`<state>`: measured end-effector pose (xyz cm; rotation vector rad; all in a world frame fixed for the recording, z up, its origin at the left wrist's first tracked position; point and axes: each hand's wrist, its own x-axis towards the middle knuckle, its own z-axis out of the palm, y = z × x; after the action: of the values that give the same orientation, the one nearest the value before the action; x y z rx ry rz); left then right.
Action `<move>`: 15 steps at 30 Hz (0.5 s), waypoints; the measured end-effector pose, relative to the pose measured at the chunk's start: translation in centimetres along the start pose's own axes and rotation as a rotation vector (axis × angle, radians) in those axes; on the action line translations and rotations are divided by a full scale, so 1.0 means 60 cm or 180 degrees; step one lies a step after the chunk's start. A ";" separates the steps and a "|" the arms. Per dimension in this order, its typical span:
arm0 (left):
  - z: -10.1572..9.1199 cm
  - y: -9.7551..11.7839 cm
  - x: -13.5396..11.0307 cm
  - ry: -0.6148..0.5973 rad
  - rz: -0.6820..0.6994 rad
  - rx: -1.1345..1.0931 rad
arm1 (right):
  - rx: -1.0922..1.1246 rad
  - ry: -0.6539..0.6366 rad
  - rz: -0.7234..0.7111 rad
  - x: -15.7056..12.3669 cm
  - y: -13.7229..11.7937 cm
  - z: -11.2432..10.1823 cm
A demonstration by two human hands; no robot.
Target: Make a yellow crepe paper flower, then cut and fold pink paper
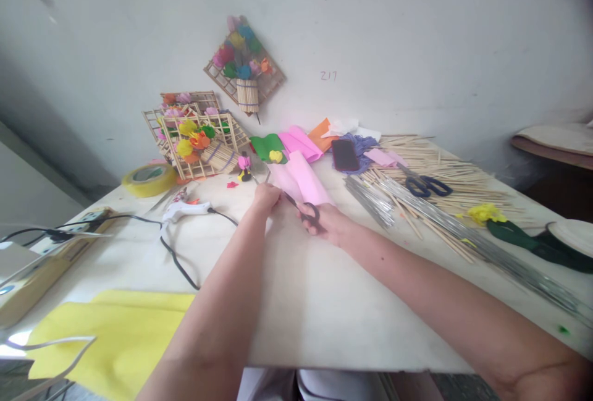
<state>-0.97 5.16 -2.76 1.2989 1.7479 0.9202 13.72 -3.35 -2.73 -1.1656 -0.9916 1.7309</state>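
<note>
My right hand (331, 223) is closed on a pair of scissors (317, 212), with fingers through the dark handle loops and the blades pointing left toward my other hand. Beside the blade tips my left hand (267, 197) is closed in a pinch. A thin end sticks up past its fingers, too small to name. Just behind both hands lies a sheet of pink paper (308, 181), partly rolled. Small pink and yellow flower pieces (244, 166) stand beyond my left hand, near a small red scrap (232, 185).
A glue gun (185, 209), tape roll (149, 178), power strip (78, 234) and yellow sheet (111, 333) lie left. Stick-frame flower pieces (199, 141) lean on the wall. At right are a phone (345, 156), second scissors (428, 186), wires (445, 228) and thin sticks (463, 172).
</note>
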 end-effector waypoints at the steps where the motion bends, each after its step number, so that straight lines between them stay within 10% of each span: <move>1: 0.000 0.000 0.000 -0.0001 -0.0001 0.0003 | 0.0000 0.0021 -0.0010 0.000 0.000 0.001; 15: -0.001 0.003 -0.006 -0.0009 0.0085 -0.0066 | -0.0045 -0.0062 0.0323 0.003 -0.011 0.002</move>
<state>-0.89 4.82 -2.53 1.3125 1.7182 0.9488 13.70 -2.95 -2.15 -1.2291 -0.9726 1.8205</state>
